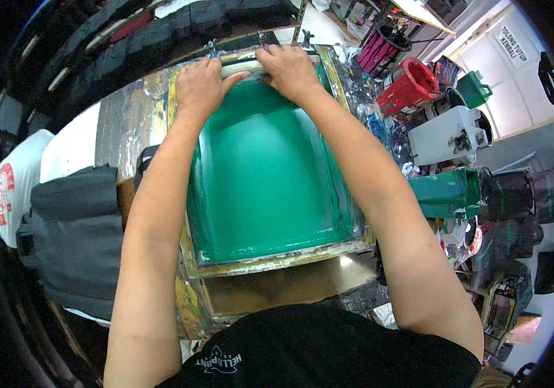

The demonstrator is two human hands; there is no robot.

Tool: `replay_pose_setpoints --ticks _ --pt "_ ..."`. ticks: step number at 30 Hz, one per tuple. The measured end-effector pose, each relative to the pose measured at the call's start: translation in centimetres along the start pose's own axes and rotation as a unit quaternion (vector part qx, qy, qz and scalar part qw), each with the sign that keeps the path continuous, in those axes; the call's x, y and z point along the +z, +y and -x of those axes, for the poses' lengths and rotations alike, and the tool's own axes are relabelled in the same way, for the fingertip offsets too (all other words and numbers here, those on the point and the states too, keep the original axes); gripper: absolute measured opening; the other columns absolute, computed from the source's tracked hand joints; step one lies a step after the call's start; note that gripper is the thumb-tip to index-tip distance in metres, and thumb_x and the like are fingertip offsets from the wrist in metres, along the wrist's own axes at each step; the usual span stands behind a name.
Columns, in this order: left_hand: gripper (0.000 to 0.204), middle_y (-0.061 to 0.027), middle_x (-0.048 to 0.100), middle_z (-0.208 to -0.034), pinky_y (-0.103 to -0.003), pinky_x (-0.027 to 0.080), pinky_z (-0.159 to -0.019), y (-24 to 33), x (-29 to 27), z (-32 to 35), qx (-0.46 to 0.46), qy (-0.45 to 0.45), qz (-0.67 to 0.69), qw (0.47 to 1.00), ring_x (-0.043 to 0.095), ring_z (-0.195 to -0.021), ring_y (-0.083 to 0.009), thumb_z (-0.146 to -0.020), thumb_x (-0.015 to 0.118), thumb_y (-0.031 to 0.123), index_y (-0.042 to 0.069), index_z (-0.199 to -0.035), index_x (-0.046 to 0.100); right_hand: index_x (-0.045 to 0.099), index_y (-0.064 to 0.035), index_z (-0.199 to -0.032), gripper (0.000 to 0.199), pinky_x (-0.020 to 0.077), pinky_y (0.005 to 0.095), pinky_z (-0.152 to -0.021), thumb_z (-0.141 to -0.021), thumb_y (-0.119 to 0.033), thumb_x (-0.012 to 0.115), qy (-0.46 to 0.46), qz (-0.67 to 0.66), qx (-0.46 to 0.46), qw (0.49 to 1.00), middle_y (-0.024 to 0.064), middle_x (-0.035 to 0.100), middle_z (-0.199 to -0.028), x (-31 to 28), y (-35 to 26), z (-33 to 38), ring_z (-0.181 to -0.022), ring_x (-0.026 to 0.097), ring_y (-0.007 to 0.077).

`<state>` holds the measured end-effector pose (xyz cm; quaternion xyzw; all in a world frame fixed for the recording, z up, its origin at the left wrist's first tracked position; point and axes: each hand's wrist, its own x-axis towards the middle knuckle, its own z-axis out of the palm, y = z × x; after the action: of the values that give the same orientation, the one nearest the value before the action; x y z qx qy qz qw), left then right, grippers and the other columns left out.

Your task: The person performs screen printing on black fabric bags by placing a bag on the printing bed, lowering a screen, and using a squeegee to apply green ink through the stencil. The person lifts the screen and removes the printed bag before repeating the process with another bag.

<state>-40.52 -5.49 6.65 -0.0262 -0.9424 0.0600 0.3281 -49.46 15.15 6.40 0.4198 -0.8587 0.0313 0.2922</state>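
A silk-screen printing frame (283, 260) lies in front of me, its mesh (260, 174) coated with wet-looking green ink. At its far end a squeegee (243, 67) spans most of the width, with a pale handle. My left hand (199, 87) is closed around the squeegee's left part, thumb pointing inward along the near side. The right hand (290, 72) grips the same handle right of centre, its fingers over the top. The blade's lower edge is mostly hidden by the hands and the shadow there. Metal wing-nut clamps (211, 48) stand just beyond the frame's far edge.
Dark folded fabric (73, 226) and a white printed shirt (18, 184) lie to the left. On the right stand a red ink bucket (412, 84), a pink-streaked bucket (383, 52), a white jerrycan (445, 137) and a green container (445, 193). Ink stains cover the table (128, 123).
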Motion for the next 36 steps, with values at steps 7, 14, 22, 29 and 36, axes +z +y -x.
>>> replay_pose_setpoints --ticks 7,14,22,29,36 --pt "0.068 -0.0087 0.068 -0.077 -0.041 0.052 -0.068 2.4 -4.5 5.0 -0.004 -0.008 -0.013 1.0 0.069 -0.073 -0.0285 -0.087 0.063 0.075 0.008 -0.076 0.064 0.058 -0.0143 -0.117 0.051 0.0532 0.0452 -0.085 -0.077 -0.03 0.086 -0.053 -0.025 -0.005 0.998 0.0062 0.065 -0.104 -4.6 -3.2 4.7 -0.1 0.067 0.0287" --pt "0.063 -0.0055 0.061 -0.074 -0.04 0.045 -0.063 6.9 -11.9 12.5 -0.009 -0.007 0.014 1.0 0.062 -0.067 -0.0253 -0.082 0.069 0.073 0.01 -0.074 0.062 0.063 -0.015 -0.113 0.026 0.0503 0.0438 -0.079 -0.088 -0.019 0.066 -0.07 -0.042 -0.007 0.997 0.0071 0.067 -0.1 -11.8 -7.9 12.2 -0.095 0.067 0.0279" --pt "0.064 -0.0043 0.052 -0.072 -0.039 0.04 -0.062 11.0 -18.8 20.0 -0.007 -0.029 0.055 0.998 0.055 -0.065 -0.0241 -0.079 0.071 0.073 0.012 -0.072 0.056 0.061 -0.0151 -0.108 0.029 0.0473 0.0424 -0.078 -0.081 -0.016 0.072 -0.119 -0.056 0.007 0.991 0.0051 0.061 -0.095 -19.2 -13.0 19.9 -0.093 0.063 0.0261" --pt "0.061 -0.0051 0.054 -0.076 -0.04 0.041 -0.066 12.6 -22.1 22.3 -0.026 -0.073 0.071 0.995 0.056 -0.071 -0.025 -0.081 0.071 0.07 0.011 -0.078 0.057 0.063 -0.0151 -0.107 0.02 0.0452 0.0423 -0.076 -0.086 -0.014 0.063 -0.113 -0.074 0.008 0.991 0.0044 0.059 -0.089 -21.8 -14.4 22.0 -0.089 0.061 0.0249" --pt "0.092 -0.0157 0.061 -0.127 -0.053 0.039 -0.106 10.3 -24.0 27.4 -0.045 0.006 0.196 0.98 0.056 -0.119 -0.0365 -0.066 0.087 0.067 0.004 -0.128 0.064 0.066 -0.0199 -0.125 0.045 0.0415 0.0461 -0.092 -0.081 -0.023 0.076 -0.152 -0.122 0.04 0.98 0.0053 0.062 -0.113 -23.7 -15.4 23.4 -0.108 0.058 0.0249"
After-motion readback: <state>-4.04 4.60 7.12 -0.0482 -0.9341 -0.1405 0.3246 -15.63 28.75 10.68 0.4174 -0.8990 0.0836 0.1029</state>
